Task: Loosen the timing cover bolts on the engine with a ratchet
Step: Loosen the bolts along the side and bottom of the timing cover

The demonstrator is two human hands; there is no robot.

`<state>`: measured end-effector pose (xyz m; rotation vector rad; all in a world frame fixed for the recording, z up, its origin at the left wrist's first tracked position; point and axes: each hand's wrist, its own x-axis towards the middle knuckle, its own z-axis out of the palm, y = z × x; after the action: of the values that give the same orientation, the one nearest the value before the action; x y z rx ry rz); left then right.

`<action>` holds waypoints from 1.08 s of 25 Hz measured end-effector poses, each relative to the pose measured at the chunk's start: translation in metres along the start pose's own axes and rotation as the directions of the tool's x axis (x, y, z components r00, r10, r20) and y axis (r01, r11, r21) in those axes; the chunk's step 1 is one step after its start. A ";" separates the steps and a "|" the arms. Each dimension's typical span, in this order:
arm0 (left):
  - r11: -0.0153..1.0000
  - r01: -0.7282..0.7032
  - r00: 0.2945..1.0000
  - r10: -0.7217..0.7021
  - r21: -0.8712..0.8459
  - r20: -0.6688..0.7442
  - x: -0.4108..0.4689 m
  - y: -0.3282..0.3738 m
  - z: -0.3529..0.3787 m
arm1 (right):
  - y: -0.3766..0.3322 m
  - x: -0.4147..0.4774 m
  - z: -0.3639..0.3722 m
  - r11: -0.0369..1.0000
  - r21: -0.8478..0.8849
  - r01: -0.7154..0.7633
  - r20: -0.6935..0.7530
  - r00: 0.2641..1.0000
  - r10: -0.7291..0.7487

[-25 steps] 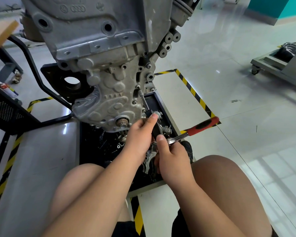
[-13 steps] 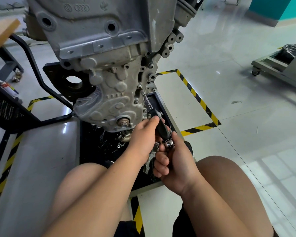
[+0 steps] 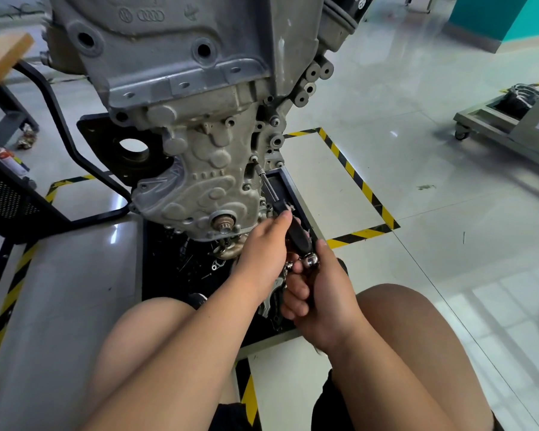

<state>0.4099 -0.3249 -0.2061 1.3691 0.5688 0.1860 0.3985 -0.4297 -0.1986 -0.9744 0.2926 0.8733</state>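
The grey cast timing cover [image 3: 199,181] sits on the front of the engine on a stand. A long extension bar [image 3: 269,188] runs from a bolt [image 3: 255,159] on the cover's right edge down to the ratchet's chrome head [image 3: 310,259]. My left hand [image 3: 266,250] steadies the black part of the extension just above the head, thumb tip on it. My right hand [image 3: 316,293] grips the ratchet's handle, which is hidden inside the fist and points down toward me.
A black drip tray [image 3: 287,188] with loose parts lies under the engine. Yellow-black tape [image 3: 355,181] marks the floor. A black stand frame [image 3: 59,126] is at left, a wheeled cart [image 3: 504,126] at far right. My bare knees are at the bottom.
The ratchet's red handle swung from pointing right, out toward the tape, down into my right fist. My left hand stayed on the extension. The view shifted slightly.
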 end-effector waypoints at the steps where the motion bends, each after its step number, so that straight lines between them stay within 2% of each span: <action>1: 0.999 -0.015 1.000 0.016 -0.028 0.017 0.000 0.000 0.000 | -0.001 0.001 0.000 0.997 0.065 -0.035 0.025 0.999 0.033; 3: 0.999 -0.031 0.999 0.032 -0.044 0.029 0.000 -0.002 -0.002 | -0.001 0.002 -0.001 0.999 0.046 -0.022 0.015 1.000 0.021; 4: 0.998 -0.029 0.999 0.031 -0.051 0.035 -0.001 -0.001 -0.002 | 0.001 0.003 -0.002 0.999 -0.040 0.022 -0.028 0.999 -0.023; 5: 0.999 -0.021 0.999 0.022 -0.049 0.030 -0.001 0.000 -0.003 | 0.004 0.004 -0.003 0.979 -0.184 0.087 -0.082 0.991 -0.104; 6: 0.999 -0.009 1.000 0.010 -0.036 0.015 0.000 0.000 -0.003 | 0.006 0.004 -0.004 0.917 -0.363 0.168 -0.121 0.967 -0.225; 8: 1.000 0.004 1.000 -0.004 -0.013 -0.020 -0.002 0.001 -0.005 | 0.005 0.003 -0.007 0.660 -0.684 0.312 -0.074 0.870 -0.488; 10: 1.000 -0.017 0.998 0.018 0.005 -0.060 -0.003 0.001 -0.007 | 0.004 0.001 -0.007 0.348 -0.881 0.319 0.060 0.806 -0.588; 11: 0.999 -0.024 0.997 0.026 0.030 -0.077 -0.003 0.001 -0.008 | 0.004 0.001 -0.007 0.257 -0.921 0.293 0.088 0.798 -0.596; 12: 0.998 -0.020 0.996 0.024 0.059 -0.083 -0.002 0.000 -0.008 | 0.005 0.001 -0.008 0.252 -0.924 0.289 0.090 0.803 -0.589; 13: 0.997 -0.003 0.997 0.009 0.078 -0.079 -0.001 0.001 -0.008 | 0.007 0.002 -0.008 0.343 -0.888 0.307 0.067 0.824 -0.563; 14: 0.997 0.015 0.998 -0.010 0.073 -0.063 0.001 0.001 -0.007 | 0.008 0.001 -0.005 0.518 -0.794 0.317 0.020 0.866 -0.500; 16: 0.998 0.049 0.999 -0.049 -0.026 0.001 0.001 0.004 -0.003 | 0.009 -0.003 0.002 0.878 -0.439 0.194 -0.034 0.972 -0.232; 17: 0.992 0.073 0.997 -0.070 -0.103 0.037 0.000 0.005 -0.002 | 0.009 -0.005 0.005 0.968 -0.238 0.079 0.000 0.997 -0.082; 19: 0.971 0.101 0.994 -0.092 -0.219 0.051 0.001 0.005 -0.001 | 0.008 -0.007 0.010 0.994 0.031 -0.104 0.107 0.989 0.100; 22: 0.970 0.036 0.999 -0.029 -0.240 0.036 0.003 0.001 -0.005 | 0.007 -0.008 0.013 0.979 0.123 -0.160 0.169 0.976 0.138; 25: 0.988 -0.014 0.999 0.019 -0.155 0.031 0.000 0.000 -0.008 | 0.010 -0.007 0.013 0.993 0.059 -0.100 0.119 0.989 0.093; 26: 0.993 -0.027 0.999 0.030 -0.116 0.017 -0.001 0.000 -0.008 | 0.012 -0.005 0.011 0.999 -0.036 -0.030 0.056 0.998 0.032; 27: 0.996 -0.046 0.999 0.046 -0.072 -0.003 -0.002 0.000 -0.008 | 0.014 -0.004 0.009 0.974 -0.215 0.075 -0.022 0.996 -0.082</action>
<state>0.4048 -0.3188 -0.2063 1.3124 0.5268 0.2426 0.3839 -0.4211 -0.1995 -1.1928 0.1870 0.8290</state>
